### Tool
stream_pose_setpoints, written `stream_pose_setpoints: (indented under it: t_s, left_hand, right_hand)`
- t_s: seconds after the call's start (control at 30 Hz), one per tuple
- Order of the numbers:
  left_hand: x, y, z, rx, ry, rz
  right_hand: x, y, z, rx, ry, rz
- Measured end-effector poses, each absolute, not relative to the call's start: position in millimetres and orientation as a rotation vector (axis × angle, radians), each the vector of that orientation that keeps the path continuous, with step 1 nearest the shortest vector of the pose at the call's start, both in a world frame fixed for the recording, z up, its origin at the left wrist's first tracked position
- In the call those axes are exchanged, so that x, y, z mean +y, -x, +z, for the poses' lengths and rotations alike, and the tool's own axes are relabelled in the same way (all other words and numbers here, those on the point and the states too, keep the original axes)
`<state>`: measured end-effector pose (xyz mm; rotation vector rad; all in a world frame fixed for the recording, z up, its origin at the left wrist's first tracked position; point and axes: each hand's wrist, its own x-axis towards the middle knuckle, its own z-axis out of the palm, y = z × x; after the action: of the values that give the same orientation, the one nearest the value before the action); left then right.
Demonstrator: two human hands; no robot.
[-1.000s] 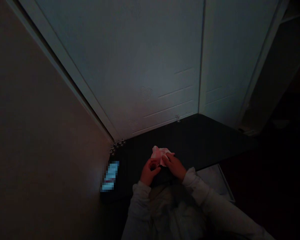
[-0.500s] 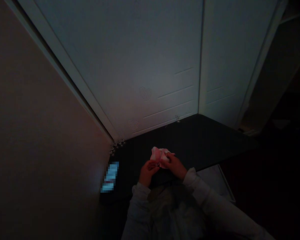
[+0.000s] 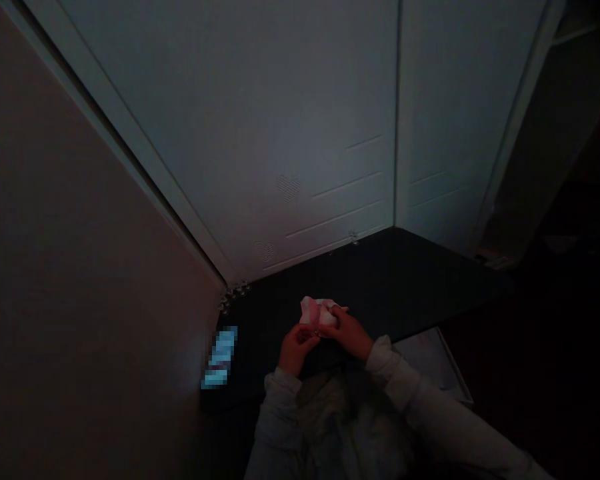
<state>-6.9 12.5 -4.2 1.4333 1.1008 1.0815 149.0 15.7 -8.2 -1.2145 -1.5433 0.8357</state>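
A small pink and white piece of cloth [image 3: 312, 311], with folds in it, is between my hands just above or on the black tabletop [image 3: 380, 280]; the dim light hides which. My right hand [image 3: 349, 330] is closed on its right side, thumb toward the near edge. Curled at the near left edge of the cloth is my left hand [image 3: 296, 347], its thumb and fingertips pinched close together there. Whatever fine part sits between those fingertips is too small and dark to make out.
A lit, blurred-out phone-like rectangle [image 3: 220, 357] lies at the left by the wall. Several small shiny objects [image 3: 235, 292] stand in the back left corner, another [image 3: 354, 237] along the back. White panels [image 3: 330, 133] rise behind. A pale tray-like item [image 3: 437, 363] sits below the table's right edge.
The cloth's folds have shifted slightly between my hands, and my left fingers have curled a little closer to its near edge. The view has moved slightly.
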Motion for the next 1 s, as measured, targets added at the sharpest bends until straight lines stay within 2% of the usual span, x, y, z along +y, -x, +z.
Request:
stream_pose_setpoints:
  t_s: [0.37,1.0]
  left_hand:
    - [12.4,8.0,-3.4,1.131,-1.320,1.152]
    - [12.6,7.5,-5.1,1.077,-1.250,1.190]
  right_hand:
    - [11.7,-153.8,-5.2,-1.592,1.147,0.911]
    - [10.8,-152.9,-5.2,-1.655,1.193,0.837]
